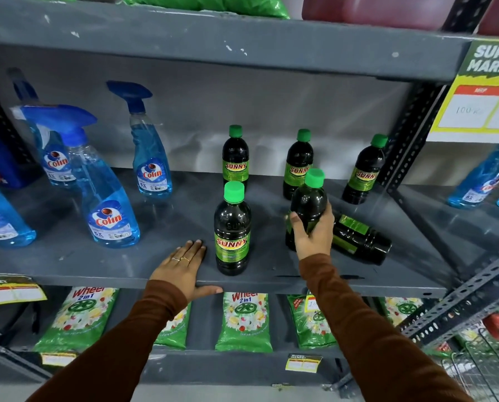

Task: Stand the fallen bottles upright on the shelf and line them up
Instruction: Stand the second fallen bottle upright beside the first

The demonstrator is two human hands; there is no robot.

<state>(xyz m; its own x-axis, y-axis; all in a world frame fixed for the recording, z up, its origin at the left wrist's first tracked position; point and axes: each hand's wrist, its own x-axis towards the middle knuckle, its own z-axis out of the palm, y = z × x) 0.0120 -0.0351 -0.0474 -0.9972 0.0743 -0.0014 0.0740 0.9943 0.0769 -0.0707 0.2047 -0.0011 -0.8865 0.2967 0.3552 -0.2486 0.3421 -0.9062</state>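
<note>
Dark Sunny bottles with green caps stand on the grey shelf (97,265). Three are upright at the back: a left one (235,158), a middle one (298,165) and a right one (364,171). A front bottle (232,230) stands upright near the shelf's edge. My right hand (314,232) is shut on another Sunny bottle (309,203), nearly upright, tilted slightly. Just to its right a fallen bottle (361,242) lies on its side. My left hand (184,265) rests flat on the shelf's front edge, left of the front bottle, holding nothing.
Blue Colin spray bottles (109,204) fill the shelf's left half, one further back (151,158). Green Wheel packets (243,320) hang on the shelf below. A perforated metal post (407,140) bounds the right side, with a yellow price sign (485,91) beside it.
</note>
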